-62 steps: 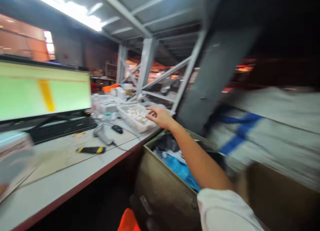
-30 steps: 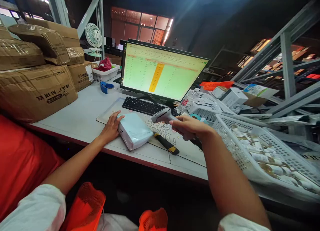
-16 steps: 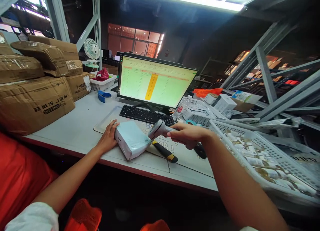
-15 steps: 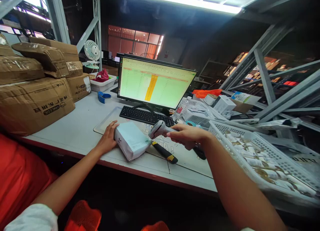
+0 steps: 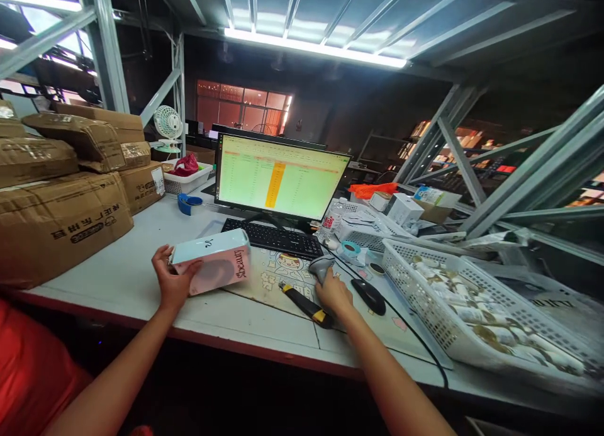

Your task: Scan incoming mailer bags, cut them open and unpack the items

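Observation:
My left hand (image 5: 170,284) grips a pale blue and pink product box (image 5: 213,267) by its left end and holds it tipped up just above the desk mat (image 5: 276,285). My right hand (image 5: 333,294) rests on the handle of a grey barcode scanner (image 5: 321,267) that lies on the mat, fingers curled over it. A yellow and black utility knife (image 5: 306,306) lies right beside that hand.
A monitor (image 5: 279,178) with a green spreadsheet and a keyboard (image 5: 277,238) stand behind the mat. A black mouse (image 5: 369,295) and a white basket (image 5: 427,310) of small items are at the right. Taped cardboard boxes (image 5: 59,216) fill the left; steel racking stands at the right.
My left hand has lifted the box off the mat and turned it pink side up. My right hand has lowered the scanner onto the mat. The camera has tilted up.

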A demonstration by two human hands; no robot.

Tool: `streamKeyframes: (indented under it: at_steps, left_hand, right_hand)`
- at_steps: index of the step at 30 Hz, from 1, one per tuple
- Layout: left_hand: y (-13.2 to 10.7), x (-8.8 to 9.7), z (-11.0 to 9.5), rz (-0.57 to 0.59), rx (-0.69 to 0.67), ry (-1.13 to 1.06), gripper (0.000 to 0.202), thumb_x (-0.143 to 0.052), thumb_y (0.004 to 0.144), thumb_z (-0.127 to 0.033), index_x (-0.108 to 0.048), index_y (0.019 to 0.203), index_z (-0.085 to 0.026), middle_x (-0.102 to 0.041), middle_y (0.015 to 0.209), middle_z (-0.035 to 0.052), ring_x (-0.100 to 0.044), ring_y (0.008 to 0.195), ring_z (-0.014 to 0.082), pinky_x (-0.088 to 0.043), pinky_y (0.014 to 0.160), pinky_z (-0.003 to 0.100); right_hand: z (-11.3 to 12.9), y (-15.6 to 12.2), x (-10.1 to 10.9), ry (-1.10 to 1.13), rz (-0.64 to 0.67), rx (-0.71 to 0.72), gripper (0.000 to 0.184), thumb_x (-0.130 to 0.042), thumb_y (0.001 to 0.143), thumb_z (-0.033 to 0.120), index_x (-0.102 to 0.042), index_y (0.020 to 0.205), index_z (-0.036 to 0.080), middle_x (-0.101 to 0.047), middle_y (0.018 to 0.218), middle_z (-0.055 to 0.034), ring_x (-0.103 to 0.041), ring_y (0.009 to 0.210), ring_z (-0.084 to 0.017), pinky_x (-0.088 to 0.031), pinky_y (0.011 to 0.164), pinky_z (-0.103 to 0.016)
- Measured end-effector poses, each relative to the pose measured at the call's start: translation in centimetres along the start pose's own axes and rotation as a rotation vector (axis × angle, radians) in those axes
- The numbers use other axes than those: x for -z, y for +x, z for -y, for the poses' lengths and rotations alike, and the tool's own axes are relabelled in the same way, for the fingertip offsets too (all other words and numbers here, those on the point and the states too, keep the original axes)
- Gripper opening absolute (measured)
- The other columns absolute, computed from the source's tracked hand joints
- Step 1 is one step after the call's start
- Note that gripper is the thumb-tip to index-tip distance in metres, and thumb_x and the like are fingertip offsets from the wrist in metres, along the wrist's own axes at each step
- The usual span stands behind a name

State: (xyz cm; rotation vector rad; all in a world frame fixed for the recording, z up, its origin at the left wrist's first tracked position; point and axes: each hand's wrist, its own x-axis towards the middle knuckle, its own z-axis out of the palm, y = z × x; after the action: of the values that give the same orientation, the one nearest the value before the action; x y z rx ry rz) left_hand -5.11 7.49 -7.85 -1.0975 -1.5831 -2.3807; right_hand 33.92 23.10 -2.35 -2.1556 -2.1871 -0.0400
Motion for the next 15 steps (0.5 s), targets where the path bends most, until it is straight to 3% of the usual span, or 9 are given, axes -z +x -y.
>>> streamKeyframes:
  at_steps: [2, 5, 7, 10, 15]
  left_hand:
    - [0.3, -0.2, -0.2, 0.015, 0.085, -0.036, 0.1, -0.09, 0.064, -0.045, -0.033, 0.143, -0.026, -0.052, 0.134, 0.0125, -0.062, 0.114, 0.0243, -0.052, 0.096, 0.037]
    - [0.3, -0.7, 0.1, 0.22, 0.185, 0.053, 0.094, -0.088, 0.066, -0.046, -0.037, 0.143, -0.024, -0.056, 0.132, 0.0125, -0.062, 0.115, 0.0258, -0.051, 0.099, 0.04]
    - [0.2, -1.0, 0.6, 0.401, 0.256, 0.142, 0.082, -0.085, 0.068, -0.047, -0.044, 0.135, -0.022, -0.061, 0.126, 0.0112, -0.062, 0.117, 0.0283, -0.05, 0.101, 0.043]
    - [0.0, -1.2, 1.3, 0.589, 0.351, 0.254, 0.072, -0.083, 0.068, -0.051, -0.048, 0.124, -0.022, -0.065, 0.121, 0.0093, -0.064, 0.113, 0.0298, -0.051, 0.098, 0.044]
    - [0.0, -1.2, 1.2, 0.603, 0.361, 0.33, 0.066, -0.079, 0.069, -0.057, -0.048, 0.116, -0.022, -0.067, 0.116, 0.0073, -0.065, 0.108, 0.0289, -0.052, 0.093, 0.042]
  right_hand:
    - [0.6, 0.0, 0.2, 0.013, -0.1, 0.009, 0.062, -0.05, 0.097, 0.033, -0.039, 0.15, 0.001, -0.06, 0.133, -0.0269, -0.057, 0.126, -0.038, -0.045, 0.099, -0.043]
    - [3.0, 0.9, 1.0, 0.107, -0.274, 0.101, 0.055, -0.043, 0.099, 0.03, -0.043, 0.148, 0.005, -0.055, 0.142, -0.0239, -0.049, 0.135, -0.034, -0.039, 0.109, -0.041]
    - [5.3, 2.2, 1.1, 0.168, -0.197, 0.189, 0.051, -0.04, 0.101, 0.029, -0.044, 0.149, 0.011, -0.059, 0.139, -0.0192, -0.053, 0.131, -0.03, -0.04, 0.108, -0.038]
    - [8.4, 4.6, 0.3, 0.188, 0.002, 0.235, 0.046, -0.052, 0.096, 0.033, -0.055, 0.14, 0.018, -0.069, 0.125, -0.0141, -0.064, 0.117, -0.028, -0.047, 0.098, -0.035]
    - [10.6, 7.2, -1.4, 0.202, 0.045, 0.109, 0.05, -0.052, 0.097, 0.033, -0.051, 0.143, 0.013, -0.068, 0.127, -0.0218, -0.066, 0.118, -0.032, -0.049, 0.096, -0.042]
